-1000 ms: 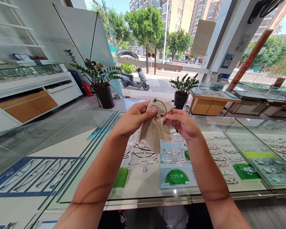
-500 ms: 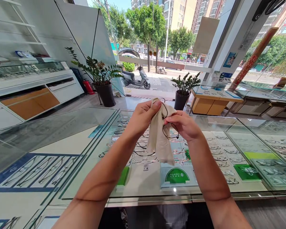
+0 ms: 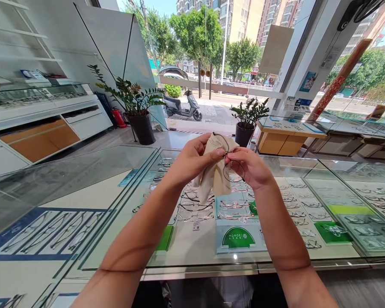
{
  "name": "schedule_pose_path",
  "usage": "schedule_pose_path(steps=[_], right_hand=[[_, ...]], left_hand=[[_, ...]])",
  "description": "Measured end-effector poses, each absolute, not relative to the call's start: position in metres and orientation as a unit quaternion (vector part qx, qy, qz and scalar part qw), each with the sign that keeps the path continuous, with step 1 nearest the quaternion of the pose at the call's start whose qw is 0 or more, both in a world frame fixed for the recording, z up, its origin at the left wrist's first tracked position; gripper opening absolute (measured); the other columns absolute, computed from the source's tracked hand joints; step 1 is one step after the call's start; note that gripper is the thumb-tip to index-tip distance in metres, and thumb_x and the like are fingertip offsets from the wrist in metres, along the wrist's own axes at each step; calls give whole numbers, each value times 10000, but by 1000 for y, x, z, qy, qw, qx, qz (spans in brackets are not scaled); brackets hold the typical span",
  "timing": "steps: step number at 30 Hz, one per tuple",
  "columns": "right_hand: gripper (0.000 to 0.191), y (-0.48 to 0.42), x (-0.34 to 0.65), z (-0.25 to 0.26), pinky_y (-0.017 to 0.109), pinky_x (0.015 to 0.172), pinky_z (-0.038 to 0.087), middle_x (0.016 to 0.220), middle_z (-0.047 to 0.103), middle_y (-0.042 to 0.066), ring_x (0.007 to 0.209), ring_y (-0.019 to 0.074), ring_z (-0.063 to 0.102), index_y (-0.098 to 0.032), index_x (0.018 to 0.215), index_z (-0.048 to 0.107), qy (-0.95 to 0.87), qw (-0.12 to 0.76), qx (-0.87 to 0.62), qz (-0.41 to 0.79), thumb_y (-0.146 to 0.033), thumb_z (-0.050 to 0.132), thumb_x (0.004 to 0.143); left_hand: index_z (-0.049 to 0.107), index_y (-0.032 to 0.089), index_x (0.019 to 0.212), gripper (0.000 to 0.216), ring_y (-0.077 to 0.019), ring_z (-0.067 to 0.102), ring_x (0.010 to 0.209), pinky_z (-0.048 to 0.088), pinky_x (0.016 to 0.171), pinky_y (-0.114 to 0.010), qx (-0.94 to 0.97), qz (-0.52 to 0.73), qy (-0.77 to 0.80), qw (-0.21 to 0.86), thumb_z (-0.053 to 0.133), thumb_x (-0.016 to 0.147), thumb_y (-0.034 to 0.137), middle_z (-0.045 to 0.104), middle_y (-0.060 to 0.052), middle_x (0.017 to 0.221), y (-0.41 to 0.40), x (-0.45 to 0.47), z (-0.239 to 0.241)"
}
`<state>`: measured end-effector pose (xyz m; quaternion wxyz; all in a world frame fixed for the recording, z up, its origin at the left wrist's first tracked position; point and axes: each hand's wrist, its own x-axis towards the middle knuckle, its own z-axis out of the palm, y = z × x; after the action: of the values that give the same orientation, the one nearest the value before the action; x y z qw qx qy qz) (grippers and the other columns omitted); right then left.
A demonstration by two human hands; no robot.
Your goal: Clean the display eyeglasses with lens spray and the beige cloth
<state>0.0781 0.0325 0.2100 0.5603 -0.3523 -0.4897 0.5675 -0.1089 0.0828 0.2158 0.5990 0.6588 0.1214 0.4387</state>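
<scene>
Above the glass counter, a pair of thin dark-rimmed eyeglasses [image 3: 224, 174] is held between both hands. My left hand [image 3: 197, 159] is closed on a cream cloth [image 3: 216, 185], which lies against the upper lens, its thumb near the bridge. One lens shows in front of the cloth; the other rim hangs lower, beside my right hand [image 3: 252, 167]. The fingers of that hand pinch the frame near its middle. Loose folds of the cloth hang below my left hand. The temples are hard to make out.
Under the glass counter top [image 3: 186, 261] lie rows of eyeglasses [image 3: 195, 207] and a green-and-white sign [image 3: 238, 236]. A longer case [image 3: 51, 231] adjoins at the left. Farther off stand two potted plants [image 3: 141, 128], a fire extinguisher [image 3: 118, 118] and a wooden cabinet [image 3: 285, 141].
My left thumb has moved down and right toward the middle of the frame. The cloth is bunched higher, its hanging end shorter. The eyeglasses have shifted slightly to the right.
</scene>
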Motion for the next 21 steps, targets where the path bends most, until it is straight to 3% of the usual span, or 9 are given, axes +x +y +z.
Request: schedule_pose_path(steps=[4, 8, 11, 15, 21], right_hand=[[184, 33, 79, 209, 250, 628, 538, 808, 748, 17, 709, 130, 630, -220, 789, 775, -487, 560, -355, 568, -344, 894, 724], [199, 33, 80, 208, 241, 630, 527, 811, 737, 18, 700, 119, 617, -208, 784, 769, -487, 562, -350, 570, -353, 896, 732], [183, 33, 81, 208, 237, 633, 525, 804, 728, 16, 700, 117, 606, -207, 769, 776, -492, 562, -346, 568, -348, 890, 739], [173, 32, 81, 209, 255, 651, 542, 816, 729, 22, 724, 135, 617, -214, 778, 777, -500, 560, -352, 559, -350, 879, 752], [191, 33, 80, 209, 240, 670, 563, 819, 741, 24, 727, 128, 634, -206, 780, 779, -493, 558, -347, 570, -345, 899, 730]], left_hand=[[749, 167, 1133, 501, -198, 745, 826, 609, 754, -285, 668, 434, 126, 591, 939, 821, 511, 804, -75, 966, 84, -110, 214], [771, 177, 1180, 484, -236, 772, 924, 623, 820, -320, 661, 434, 125, 600, 812, 928, 588, 807, -91, 1003, 86, -112, 213], [789, 186, 1176, 422, -225, 767, 904, 610, 792, -302, 643, 442, 145, 608, 771, 953, 543, 804, -77, 970, 87, -114, 213], [796, 179, 1178, 399, -202, 747, 843, 590, 744, -288, 653, 430, 145, 607, 827, 896, 460, 806, -76, 988, 88, -119, 217], [772, 152, 1166, 491, -229, 770, 919, 601, 782, -293, 688, 413, 111, 586, 949, 783, 403, 820, -120, 1091, 87, -120, 220]])
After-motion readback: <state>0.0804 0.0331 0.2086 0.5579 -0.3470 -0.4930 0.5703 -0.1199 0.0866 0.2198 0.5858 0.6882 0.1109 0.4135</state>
